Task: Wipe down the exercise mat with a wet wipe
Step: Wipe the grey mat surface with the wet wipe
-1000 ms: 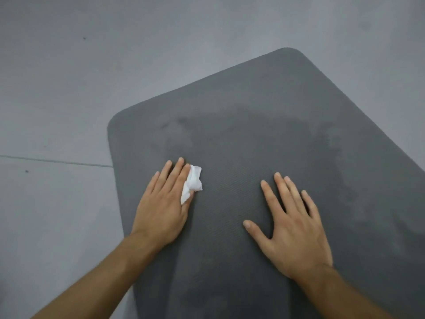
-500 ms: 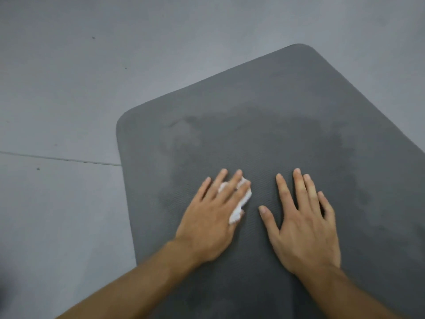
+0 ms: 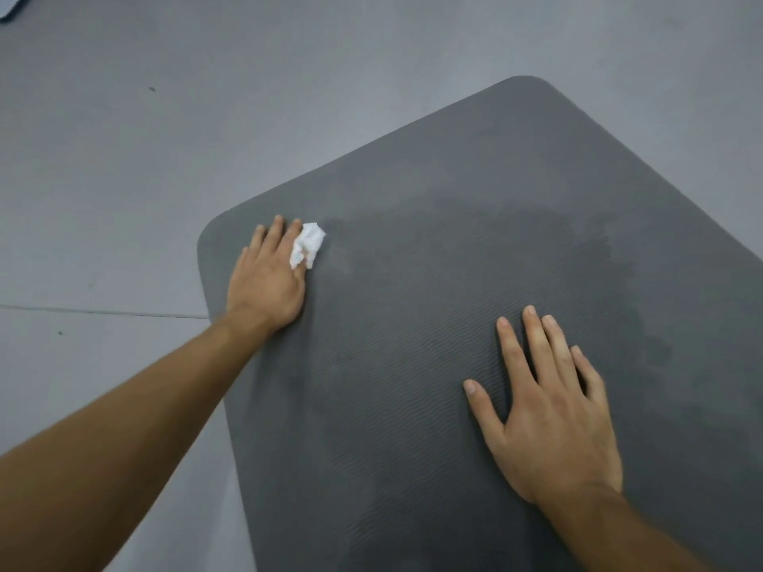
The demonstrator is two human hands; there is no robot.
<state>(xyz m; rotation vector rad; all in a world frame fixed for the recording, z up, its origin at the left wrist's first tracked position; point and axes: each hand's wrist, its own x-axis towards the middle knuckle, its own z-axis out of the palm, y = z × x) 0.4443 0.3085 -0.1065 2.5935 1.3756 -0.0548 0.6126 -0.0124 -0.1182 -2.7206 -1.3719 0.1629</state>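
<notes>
A dark grey exercise mat (image 3: 433,324) with a ribbed surface lies on the floor, darker damp patches across its middle and right. My left hand (image 3: 268,278) reaches out to the mat's far left corner and presses a crumpled white wet wipe (image 3: 307,243) flat against it with straight fingers. Most of the wipe sticks out to the right of my fingers. My right hand (image 3: 549,410) lies flat on the mat nearer to me, fingers spread, holding nothing.
Grey floor (image 3: 124,158) surrounds the mat on the left and beyond it, with a thin seam line (image 3: 103,311) running to the mat's left edge. A pale object's corner (image 3: 10,6) shows at the top left.
My left hand has slid the wipe away from me and to the left, from beside my right hand to the mat's far left corner. My right hand has stayed flat on the mat.
</notes>
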